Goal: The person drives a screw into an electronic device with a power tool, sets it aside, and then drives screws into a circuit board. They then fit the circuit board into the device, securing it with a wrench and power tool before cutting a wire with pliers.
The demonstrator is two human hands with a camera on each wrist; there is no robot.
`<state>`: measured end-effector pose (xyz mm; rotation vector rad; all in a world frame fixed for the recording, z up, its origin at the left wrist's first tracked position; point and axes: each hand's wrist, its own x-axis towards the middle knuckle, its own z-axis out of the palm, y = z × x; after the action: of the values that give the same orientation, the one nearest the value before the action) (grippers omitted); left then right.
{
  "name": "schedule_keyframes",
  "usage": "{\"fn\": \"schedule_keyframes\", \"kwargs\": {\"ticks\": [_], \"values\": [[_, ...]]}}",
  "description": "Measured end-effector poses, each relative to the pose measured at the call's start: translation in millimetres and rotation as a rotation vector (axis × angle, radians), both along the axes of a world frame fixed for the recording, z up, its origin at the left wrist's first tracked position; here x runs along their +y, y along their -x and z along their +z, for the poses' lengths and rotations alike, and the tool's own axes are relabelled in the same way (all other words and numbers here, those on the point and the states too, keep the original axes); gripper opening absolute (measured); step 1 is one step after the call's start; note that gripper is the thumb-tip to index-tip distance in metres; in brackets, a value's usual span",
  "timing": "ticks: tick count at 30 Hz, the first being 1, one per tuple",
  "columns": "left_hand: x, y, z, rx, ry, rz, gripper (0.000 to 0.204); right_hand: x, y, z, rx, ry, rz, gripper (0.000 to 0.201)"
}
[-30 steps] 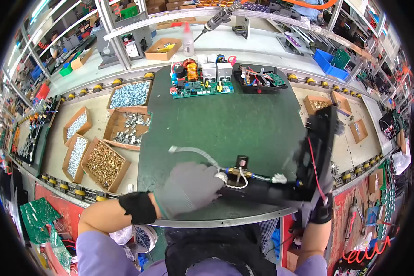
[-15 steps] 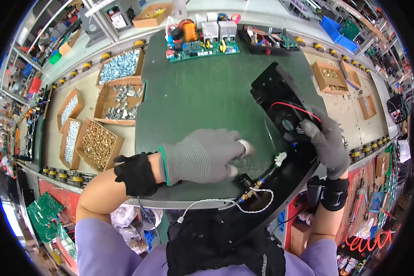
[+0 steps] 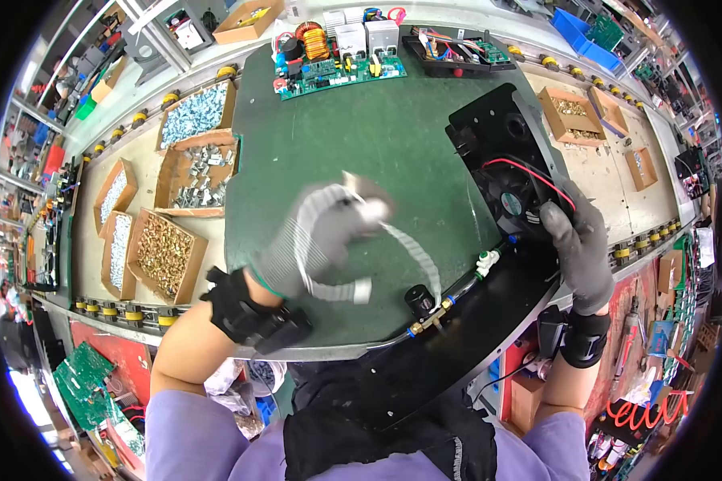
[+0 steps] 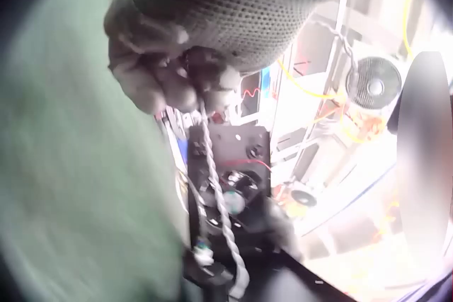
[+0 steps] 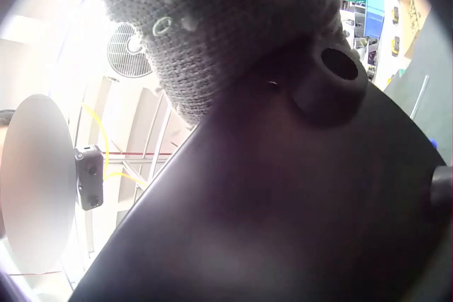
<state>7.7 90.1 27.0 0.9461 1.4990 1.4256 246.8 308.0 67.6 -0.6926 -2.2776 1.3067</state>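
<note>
A black metal panel [image 3: 473, 321] with a fan [image 3: 512, 200] and red wire at its upper part lies slanted over the table's front right edge. My gloved right hand [image 3: 579, 252] grips it beside the fan. Along the panel runs a tube with a brass fitting [image 3: 431, 322] and a small black cylinder [image 3: 418, 301]. From there a twisted white wire [image 4: 218, 196] rises to my gloved left hand [image 3: 333, 232], which pinches it with curled fingers in the left wrist view. The wire loops around this hand, blurred. The panel's dark surface fills most of the right wrist view.
On the green tabletop [image 3: 361, 144], a circuit board [image 3: 341, 76] and a black tray of wired parts [image 3: 457, 54] stand at the back. Cardboard boxes of metal pieces [image 3: 167, 255] line the left side; small boxes [image 3: 571, 116] stand to the right.
The panel has swung from a raised position down toward me, its fan now facing up. My left hand has moved left, lifting the white wire that hung over the table edge.
</note>
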Motion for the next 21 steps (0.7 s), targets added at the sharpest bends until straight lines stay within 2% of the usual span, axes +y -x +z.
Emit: {"fn": "schedule_keyframes", "kwargs": {"ticks": [1,2,4,7,9,11,12,13,16,18,19,21], "values": [[1,11,2,-0.087,0.102,0.103,0.025,-1,-2,-1,0.004,-0.005,0.001,0.042],[3,16,6,-0.081,0.093,0.104,0.025,-3,-5,-3,0.021,0.017,-0.013,0.042],[8,23,19,-0.05,0.365,0.019,0.026,-4,-5,-4,0.059,0.011,0.006,0.041],[46,13,10,-0.136,0.213,-0.068,0.027,-4,-5,-6,0.083,0.032,0.003,0.042],[84,0,4,-0.15,0.334,-0.104,0.028,-4,-2,-5,0.09,0.026,-0.015,0.041],[107,-13,0,-0.189,0.408,-0.252,0.03,-3,-1,-2,0.04,0.009,0.005,0.042],[116,-19,1,-0.167,0.466,-0.334,0.031,-6,1,-4,0.089,0.02,-0.02,0.042],[125,-22,-13,-0.275,0.422,-0.381,0.028,-4,1,-2,0.066,-0.038,-0.002,0.045],[128,-25,-13,-0.302,0.416,-0.343,0.024,-5,-6,-3,0.106,0.016,-0.009,0.046],[120,-26,-3,-0.311,0.435,-0.147,0.021,-5,-15,-9,0.066,-0.167,-0.098,0.048],[120,-15,-9,-0.346,0.447,-0.049,0.019,-8,-20,-10,0.069,-0.164,-0.097,0.048],[118,31,-30,-0.135,0.463,-0.119,0.017,-13,-28,-10,0.024,-0.207,-0.153,0.048]]}}
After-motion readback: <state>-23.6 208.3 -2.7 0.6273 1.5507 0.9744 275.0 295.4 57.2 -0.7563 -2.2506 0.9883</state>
